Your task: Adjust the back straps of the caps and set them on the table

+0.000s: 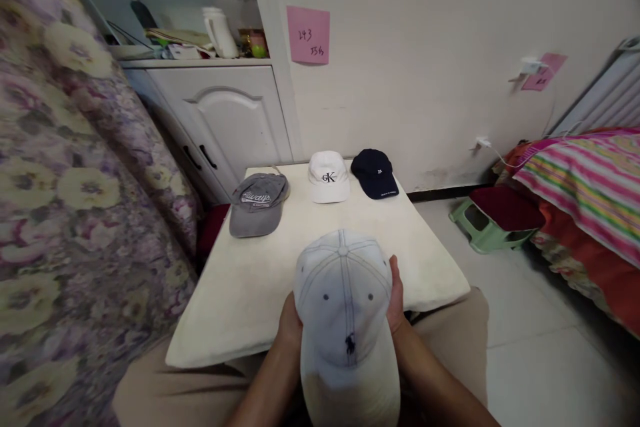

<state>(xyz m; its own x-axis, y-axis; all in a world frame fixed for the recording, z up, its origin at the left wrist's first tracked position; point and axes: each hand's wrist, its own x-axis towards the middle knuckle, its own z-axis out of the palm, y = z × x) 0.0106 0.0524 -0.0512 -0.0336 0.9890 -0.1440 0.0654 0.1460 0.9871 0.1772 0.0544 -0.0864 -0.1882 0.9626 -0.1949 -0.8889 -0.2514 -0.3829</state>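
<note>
A pale baseball cap (345, 280) with a small dark logo is held up before me, its brim pointing toward my body. My left hand (290, 320) grips its left side, and my right hand (395, 297) grips the right side; most fingers are hidden behind or under the cap. Beyond it, three caps rest on the cream-covered table (235, 300): a grey cap (259, 203) with white lettering at the left, a white cap (329, 178) with black letters in the middle, and a navy cap (375, 173) to its right.
A white cabinet (225, 120) stands behind the table, with a white jug (220, 33) and clutter on top. The flowered curtain (75, 213) hangs at the left. On the right are a green stool (480, 227) and a bed with a striped cover (595, 167).
</note>
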